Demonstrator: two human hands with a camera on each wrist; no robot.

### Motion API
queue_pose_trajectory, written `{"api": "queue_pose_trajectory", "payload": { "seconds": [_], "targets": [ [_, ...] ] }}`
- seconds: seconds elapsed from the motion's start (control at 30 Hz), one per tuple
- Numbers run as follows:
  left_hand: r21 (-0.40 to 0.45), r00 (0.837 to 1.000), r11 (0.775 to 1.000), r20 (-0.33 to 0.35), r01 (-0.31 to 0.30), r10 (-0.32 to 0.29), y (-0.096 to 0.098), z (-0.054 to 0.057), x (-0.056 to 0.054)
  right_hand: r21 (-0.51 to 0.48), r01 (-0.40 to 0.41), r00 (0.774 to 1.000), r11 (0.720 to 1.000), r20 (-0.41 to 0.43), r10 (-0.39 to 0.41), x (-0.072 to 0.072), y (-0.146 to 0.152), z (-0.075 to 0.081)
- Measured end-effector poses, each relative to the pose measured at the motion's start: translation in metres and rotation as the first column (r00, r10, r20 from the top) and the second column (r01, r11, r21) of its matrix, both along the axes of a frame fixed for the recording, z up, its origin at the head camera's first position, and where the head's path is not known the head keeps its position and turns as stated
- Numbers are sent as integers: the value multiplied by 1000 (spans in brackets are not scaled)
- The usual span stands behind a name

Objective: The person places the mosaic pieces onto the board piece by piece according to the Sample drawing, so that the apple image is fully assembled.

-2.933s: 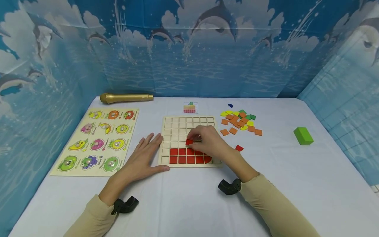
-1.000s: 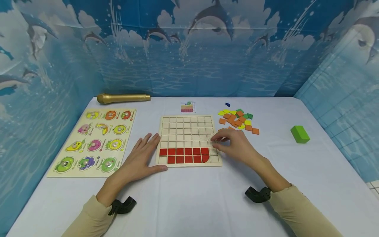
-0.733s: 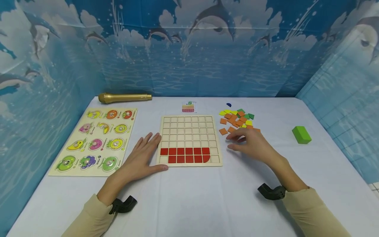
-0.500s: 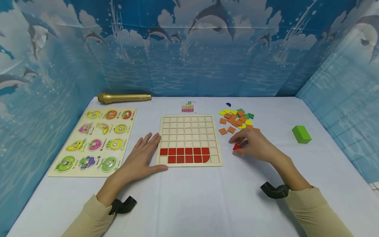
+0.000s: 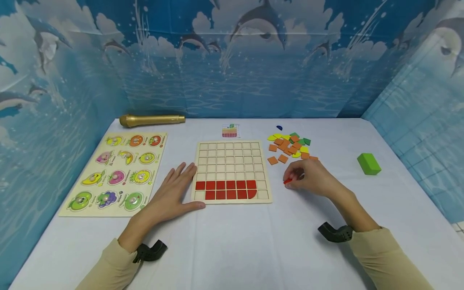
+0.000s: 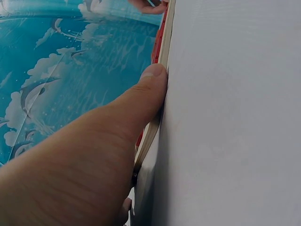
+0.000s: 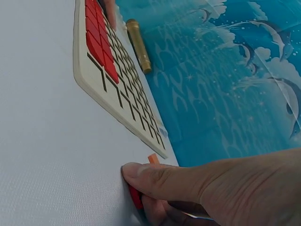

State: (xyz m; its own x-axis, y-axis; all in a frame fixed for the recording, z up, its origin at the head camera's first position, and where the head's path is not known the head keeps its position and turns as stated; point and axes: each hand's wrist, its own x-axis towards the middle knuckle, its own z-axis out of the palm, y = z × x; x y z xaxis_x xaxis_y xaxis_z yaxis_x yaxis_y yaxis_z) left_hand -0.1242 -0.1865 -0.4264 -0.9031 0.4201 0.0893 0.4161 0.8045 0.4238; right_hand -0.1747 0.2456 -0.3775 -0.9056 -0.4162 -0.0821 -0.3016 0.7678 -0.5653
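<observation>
A cream wooden grid board [image 5: 232, 157] lies mid-table, with two rows of red tiles [image 5: 230, 190] set in its nearer cells. The lower row ends in a rounded tile on the right. My left hand [image 5: 173, 197] rests along the board's left edge, fingers spread and thumb at the lower left corner. To the right of the board, my right hand [image 5: 309, 179] pinches a small red tile [image 5: 287, 181] between thumb and fingers; in the right wrist view the red tile [image 7: 135, 197] shows below the thumb, its far part hidden by the fingers.
Orange, yellow and green tiles [image 5: 290, 146] lie piled behind my right hand, a dark blue piece [image 5: 279, 127] beyond them. A small picture card [image 5: 230, 131] lies behind the board. Left is a fruit puzzle board [image 5: 116, 173], with a gold microphone [image 5: 152, 120] behind. A green block [image 5: 369, 164] sits far right.
The right hand set a red tile in the second row, shifted a tile at that row's left end, then moved right off the board and picked up the loose red tile. The left hand stayed.
</observation>
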Motion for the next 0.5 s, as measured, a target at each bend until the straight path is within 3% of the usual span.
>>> {"api": "queue_pose_trajectory", "payload": {
  "seconds": [0.2,0.5],
  "targets": [
    [-1,1000,1000,-8,0,0,-1,-1,0,18,12,1000,1000,-23,-11,0,-2,1],
    [3,1000,1000,-17,7,-7,-1,-1,1,20,51,998,998,44,-52,0,-1,1]
  ]
}}
